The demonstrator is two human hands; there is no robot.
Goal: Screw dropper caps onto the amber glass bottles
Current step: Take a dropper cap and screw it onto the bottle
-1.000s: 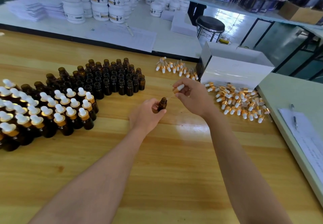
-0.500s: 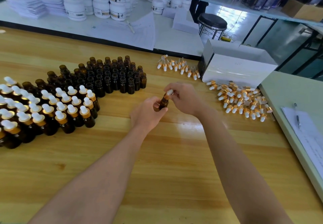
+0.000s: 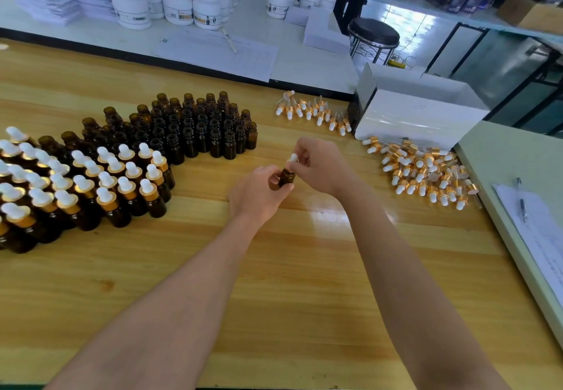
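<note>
Grips amber bottle (image 3: 287, 177) upright in left hand (image 3: 257, 196), over middle of wooden table (image 3: 304, 267). Pinches white-bulbed dropper cap (image 3: 293, 158), seated on bottle neck, between curled fingers of right hand (image 3: 320, 167).

Wooden worktable (image 3: 304, 292); white counter (image 3: 307, 63) behind, white jars (image 3: 178, 8) stacked; black round stool (image 3: 373, 33); glossy light-reflecting floor (image 3: 399, 16); pale-green table (image 3: 502, 158) right.

My single head camera faces forward and down, close over my left hand (image 3: 259, 196) and right hand (image 3: 323, 167) at twelve o'clock.
</note>
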